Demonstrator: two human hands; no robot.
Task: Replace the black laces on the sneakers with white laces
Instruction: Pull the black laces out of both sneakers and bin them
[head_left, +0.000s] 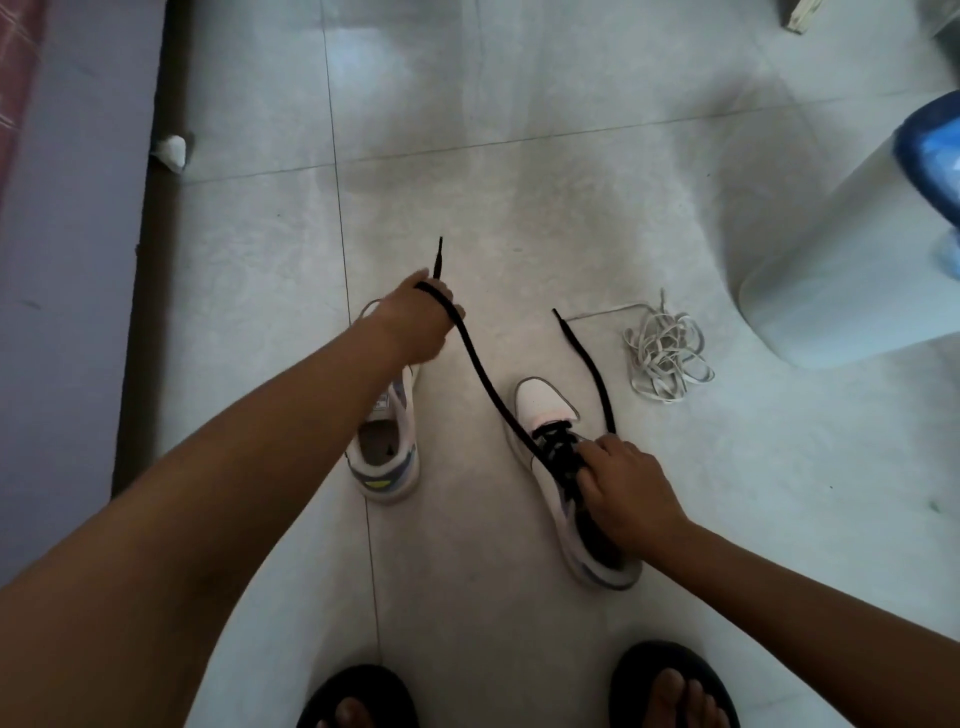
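Observation:
Two white sneakers stand on the tiled floor. The right sneaker (540, 400) still carries a black lace (488, 379) in its lower eyelets. My left hand (415, 322) grips one end of that lace and holds it stretched up and to the left, its tip poking out above my fist. The lace's other end (584, 358) lies loose on the floor to the right. My right hand (623, 483) rests on the right sneaker's tongue, fingers curled at the laced part. The left sneaker (387, 452) has no lace and is partly hidden by my left arm. A tangle of white laces (667, 358) lies right of the sneakers.
My feet in black sandals (670, 691) are at the bottom edge. A pale cylindrical bin (841, 270) with a blue rim stands at the right. A dark skirting strip (150, 260) and a wall run down the left, with a white crumpled scrap (171, 150) beside them.

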